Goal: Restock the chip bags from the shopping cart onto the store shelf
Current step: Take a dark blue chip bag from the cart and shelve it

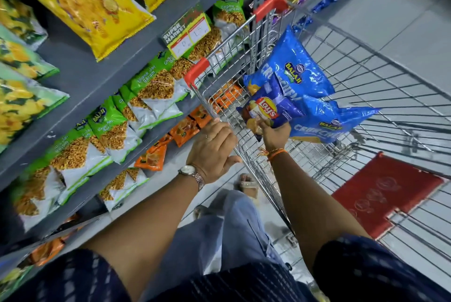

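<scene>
A wire shopping cart (366, 77) with red corner guards stands to the right of the grey store shelf (102, 74). My right hand (274, 134) reaches into the cart and grips a bunch of blue chip bags: a Lay's bag (268, 108) in front, with two larger blue Balaji bags (292, 67) fanned out behind and to the right. My left hand (212, 148), with a ring and a wristwatch, rests on the cart's near rim with its fingers curled over the wire.
Green-and-white snack bags (146, 91) fill the middle shelf. Yellow bags (80, 3) lie above and orange bags (180, 130) below. A price tag (188, 33) hangs on the shelf edge. A red mat (385, 191) lies on the tiled floor under the cart.
</scene>
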Action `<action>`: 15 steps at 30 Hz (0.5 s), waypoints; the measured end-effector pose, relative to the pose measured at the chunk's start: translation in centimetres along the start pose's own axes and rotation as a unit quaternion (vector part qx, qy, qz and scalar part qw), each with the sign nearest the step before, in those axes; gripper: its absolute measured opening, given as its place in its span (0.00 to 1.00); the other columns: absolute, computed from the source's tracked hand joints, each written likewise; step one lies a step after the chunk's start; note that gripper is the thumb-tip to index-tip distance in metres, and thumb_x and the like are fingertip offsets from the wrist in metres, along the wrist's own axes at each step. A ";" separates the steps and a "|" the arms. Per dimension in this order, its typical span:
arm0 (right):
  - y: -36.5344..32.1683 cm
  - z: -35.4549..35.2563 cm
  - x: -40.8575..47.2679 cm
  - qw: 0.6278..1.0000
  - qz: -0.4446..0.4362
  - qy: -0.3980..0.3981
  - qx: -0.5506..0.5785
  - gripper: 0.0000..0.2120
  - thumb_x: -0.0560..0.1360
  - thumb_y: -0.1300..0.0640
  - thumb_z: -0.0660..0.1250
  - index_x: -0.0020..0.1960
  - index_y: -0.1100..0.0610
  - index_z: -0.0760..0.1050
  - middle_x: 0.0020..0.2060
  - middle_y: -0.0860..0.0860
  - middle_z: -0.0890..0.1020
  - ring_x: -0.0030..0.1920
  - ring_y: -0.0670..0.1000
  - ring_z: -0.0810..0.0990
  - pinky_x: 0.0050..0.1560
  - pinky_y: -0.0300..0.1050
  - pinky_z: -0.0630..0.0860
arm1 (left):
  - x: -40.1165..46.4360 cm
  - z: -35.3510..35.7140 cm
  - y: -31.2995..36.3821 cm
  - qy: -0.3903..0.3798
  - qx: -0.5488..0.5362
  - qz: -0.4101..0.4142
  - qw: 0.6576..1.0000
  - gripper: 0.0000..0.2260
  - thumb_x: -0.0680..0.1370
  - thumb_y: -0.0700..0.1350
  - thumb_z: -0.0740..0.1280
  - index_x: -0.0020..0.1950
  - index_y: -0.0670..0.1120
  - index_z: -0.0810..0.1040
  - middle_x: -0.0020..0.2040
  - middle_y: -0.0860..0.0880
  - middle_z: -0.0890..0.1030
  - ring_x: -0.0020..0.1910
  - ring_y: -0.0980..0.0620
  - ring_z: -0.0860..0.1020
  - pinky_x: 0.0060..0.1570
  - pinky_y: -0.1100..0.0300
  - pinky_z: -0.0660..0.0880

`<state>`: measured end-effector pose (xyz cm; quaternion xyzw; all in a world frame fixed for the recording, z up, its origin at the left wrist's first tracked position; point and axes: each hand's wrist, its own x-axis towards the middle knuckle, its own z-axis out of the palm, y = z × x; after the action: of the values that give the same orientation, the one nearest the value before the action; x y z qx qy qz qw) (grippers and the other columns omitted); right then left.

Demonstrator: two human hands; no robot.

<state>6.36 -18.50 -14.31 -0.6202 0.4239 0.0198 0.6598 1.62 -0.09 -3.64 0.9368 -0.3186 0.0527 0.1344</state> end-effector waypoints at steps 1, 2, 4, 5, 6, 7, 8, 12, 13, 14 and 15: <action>-0.9 -0.3 -0.5 1.000 -0.012 -0.009 0.005 0.30 0.69 0.68 0.78 0.68 0.67 0.71 0.62 0.61 0.82 0.61 0.57 0.82 0.66 0.55 0.78 | 0.0 -0.6 0.1 -0.021 -0.002 -0.002 1.000 0.34 0.84 0.63 0.43 0.54 0.40 0.80 0.53 0.41 0.81 0.60 0.38 0.78 0.73 0.41 0.67; -1.8 -0.6 -1.0 0.999 -0.026 -0.020 0.016 0.31 0.69 0.69 0.78 0.69 0.67 0.70 0.62 0.62 0.82 0.60 0.56 0.82 0.66 0.55 0.78 | 0.1 -1.2 0.2 -0.038 -0.008 -0.005 0.999 0.33 0.85 0.62 0.44 0.56 0.40 0.80 0.54 0.41 0.81 0.61 0.38 0.78 0.73 0.41 0.68; -4.3 -1.2 -2.6 0.996 -0.065 -0.043 0.048 0.32 0.70 0.72 0.76 0.70 0.68 0.67 0.60 0.60 0.81 0.56 0.53 0.83 0.63 0.51 0.80 | 0.2 -3.0 0.6 -0.041 -0.036 -0.020 0.998 0.27 0.85 0.59 0.50 0.60 0.40 0.78 0.57 0.40 0.81 0.62 0.38 0.78 0.73 0.42 0.68; -5.7 -1.4 -3.4 0.993 -0.084 -0.049 0.062 0.30 0.70 0.73 0.75 0.69 0.68 0.68 0.58 0.58 0.82 0.54 0.48 0.84 0.59 0.46 0.82 | 0.3 -4.0 0.9 -0.031 -0.052 -0.032 0.998 0.23 0.85 0.57 0.54 0.62 0.40 0.78 0.59 0.40 0.81 0.63 0.37 0.78 0.74 0.44 0.66; -7.4 -1.5 -4.3 0.990 -0.103 -0.058 0.076 0.27 0.70 0.73 0.75 0.67 0.66 0.71 0.56 0.54 0.84 0.51 0.43 0.85 0.55 0.41 0.83 | 0.5 -5.2 1.3 -0.016 -0.065 -0.049 0.997 0.21 0.84 0.55 0.57 0.63 0.40 0.78 0.60 0.40 0.80 0.64 0.38 0.77 0.76 0.46 0.64; -8.8 -1.5 -5.2 0.986 -0.118 -0.070 0.092 0.24 0.70 0.73 0.75 0.63 0.61 0.74 0.53 0.49 0.85 0.49 0.40 0.86 0.52 0.39 0.83 | 0.6 -6.3 1.7 0.001 -0.077 -0.073 0.994 0.21 0.84 0.54 0.58 0.65 0.40 0.78 0.63 0.41 0.80 0.66 0.39 0.76 0.78 0.49 0.60; -10.6 -1.5 -6.5 0.983 -0.134 -0.079 0.100 0.22 0.70 0.73 0.75 0.59 0.56 0.76 0.50 0.47 0.86 0.48 0.41 0.87 0.52 0.42 0.84 | 0.7 -8.0 2.0 0.021 -0.085 -0.098 0.991 0.22 0.84 0.54 0.58 0.67 0.40 0.78 0.65 0.41 0.79 0.68 0.39 0.75 0.80 0.53 0.57; -17.8 -1.2 -12.5 0.958 -0.198 -0.170 0.115 0.17 0.71 0.70 0.76 0.55 0.55 0.80 0.49 0.55 0.87 0.50 0.55 0.86 0.57 0.64 0.82 | 0.5 -15.7 2.7 0.138 -0.086 -0.144 0.976 0.26 0.86 0.56 0.53 0.71 0.38 0.76 0.71 0.41 0.76 0.73 0.42 0.72 0.81 0.57 0.55; -19.7 -0.7 -14.2 0.948 -0.221 -0.201 0.113 0.17 0.71 0.69 0.76 0.57 0.56 0.80 0.50 0.56 0.87 0.50 0.55 0.86 0.56 0.63 0.83 | 0.1 -17.8 2.7 0.172 -0.074 -0.144 0.972 0.26 0.85 0.55 0.54 0.71 0.37 0.76 0.71 0.42 0.76 0.73 0.43 0.71 0.80 0.55 0.56; -21.5 -0.4 -16.0 0.936 -0.239 -0.233 0.109 0.18 0.71 0.68 0.76 0.58 0.58 0.80 0.51 0.56 0.87 0.51 0.56 0.87 0.55 0.61 0.84 | -0.5 -19.8 2.7 0.203 -0.062 -0.149 0.966 0.26 0.85 0.55 0.54 0.71 0.37 0.76 0.72 0.42 0.75 0.74 0.43 0.70 0.80 0.53 0.57; -23.3 0.1 -17.9 0.924 -0.258 -0.264 0.105 0.18 0.71 0.68 0.77 0.59 0.58 0.80 0.51 0.56 0.88 0.51 0.56 0.87 0.51 0.57 0.85 | -1.4 -21.7 2.5 0.231 -0.049 -0.159 0.959 0.27 0.85 0.56 0.54 0.72 0.37 0.75 0.73 0.43 0.74 0.76 0.44 0.68 0.81 0.52 0.56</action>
<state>7.80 -14.82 14.81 -0.6076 0.0595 -0.0322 0.7913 -1.30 4.96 17.49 0.9299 -0.1279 0.2303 0.2567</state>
